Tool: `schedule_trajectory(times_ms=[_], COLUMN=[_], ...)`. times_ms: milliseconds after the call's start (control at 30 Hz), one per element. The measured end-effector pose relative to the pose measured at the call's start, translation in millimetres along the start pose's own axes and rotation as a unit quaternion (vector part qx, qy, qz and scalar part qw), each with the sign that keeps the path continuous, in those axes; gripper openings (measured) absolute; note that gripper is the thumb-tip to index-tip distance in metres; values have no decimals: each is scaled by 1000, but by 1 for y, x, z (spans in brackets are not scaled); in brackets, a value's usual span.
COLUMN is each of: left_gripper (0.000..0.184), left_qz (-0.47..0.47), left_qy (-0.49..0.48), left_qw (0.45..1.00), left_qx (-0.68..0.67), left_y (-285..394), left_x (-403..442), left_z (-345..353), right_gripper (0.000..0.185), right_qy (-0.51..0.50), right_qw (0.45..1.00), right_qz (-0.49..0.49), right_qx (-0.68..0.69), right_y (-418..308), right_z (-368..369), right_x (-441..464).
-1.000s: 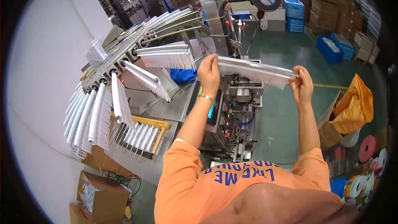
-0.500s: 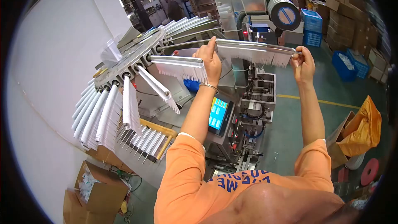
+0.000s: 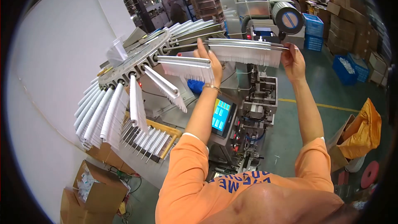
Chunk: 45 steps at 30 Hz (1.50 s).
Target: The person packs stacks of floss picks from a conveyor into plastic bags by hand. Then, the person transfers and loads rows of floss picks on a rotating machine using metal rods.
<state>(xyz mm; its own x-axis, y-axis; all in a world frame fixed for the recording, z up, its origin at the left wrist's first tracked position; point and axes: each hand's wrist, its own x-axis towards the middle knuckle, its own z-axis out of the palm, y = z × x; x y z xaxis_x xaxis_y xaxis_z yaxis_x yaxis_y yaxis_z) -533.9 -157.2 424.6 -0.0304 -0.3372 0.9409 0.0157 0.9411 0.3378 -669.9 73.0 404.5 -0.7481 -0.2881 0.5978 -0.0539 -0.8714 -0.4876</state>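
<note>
A metal rod with a white thread fringe [image 3: 246, 53] stretches level between my hands. My right hand [image 3: 294, 63] pinches its right end. My left hand [image 3: 212, 67] is open, its fingers stretched upward by the rod's left end; they are slightly blurred, and I cannot tell whether they touch it. That end lines up with a bare spindle [image 3: 188, 46] on the round metal carrier [image 3: 137, 61]. Just left of my left hand, another fringed rod [image 3: 184, 61] sticks out from the carrier. Several more fringed rods [image 3: 112, 112] fan out around it.
Below my left forearm is a lit touch screen [image 3: 221, 115] on a machine [image 3: 259, 112]. A yellow-edged tray of metal rods [image 3: 170, 132] stands lower left. Cardboard boxes [image 3: 101, 188], blue crates [image 3: 345, 69] and an orange sack [image 3: 362, 128] stand around.
The fringed rod has shifted left toward the carrier with my right hand. My left fingers have opened from their grip at its left end. The view has shifted slightly.
</note>
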Motion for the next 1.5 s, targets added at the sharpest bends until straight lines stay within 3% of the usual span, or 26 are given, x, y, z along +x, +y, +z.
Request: schedule_trajectory(times_ms=[33,67,133,167,200,300,433,500,600,667,733,900,1300,1500], left_gripper=[51,49,51,48,48,48,39,33,26,23,20,15,10,9], left_qz=[-24,13,57,-2,59,39,37,30,11,2,-8,-66,-117,-134], left_qy=[-14,-4,-84,-168,-142,-222,-260,-277,-312,-309,-308,-324,-302,-299], left_qw=[1000,995,994,985,988,973,962,957,947,948,948,939,941,940], left_qx=[-12,-104,50,40,0,-57,-69,-82,-79,-80,-81,-91,-103,-98], left_y=[-7,-16,-23,-14,-10,4,9,9,6,0,-6,-18,-28,-31], left_x=[-11,-26,-69,-83,-96,-118,-132,-135,-135,-138,-142,-154,-162,-167], left_z=[1,0,-12,-26,-38,-80,-140,-171,-212,-230,-244,-266,-279,-280], right_gripper=[19,19,19,19,18,19,21,22,23,25,27,38,36,39], right_qy=[-59,-65,-41,-2,-10,-108,-31,50,33,56,1,-18,46,24], right_qw=[998,998,998,995,987,981,986,980,994,996,999,987,992,991], right_qz=[24,26,31,16,15,26,21,-27,-2,-20,34,-35,-47,-77], right_qx=[-8,-2,-41,-95,-161,-159,-163,-193,-108,-66,11,-156,-107,-107], right_y=[6,15,36,45,49,82,106,114,121,121,120,135,137,133], right_z=[7,15,34,50,65,86,113,104,91,102,100,111,114,112], right_x=[4,9,19,22,23,34,23,28,36,38,38,34,33,34])
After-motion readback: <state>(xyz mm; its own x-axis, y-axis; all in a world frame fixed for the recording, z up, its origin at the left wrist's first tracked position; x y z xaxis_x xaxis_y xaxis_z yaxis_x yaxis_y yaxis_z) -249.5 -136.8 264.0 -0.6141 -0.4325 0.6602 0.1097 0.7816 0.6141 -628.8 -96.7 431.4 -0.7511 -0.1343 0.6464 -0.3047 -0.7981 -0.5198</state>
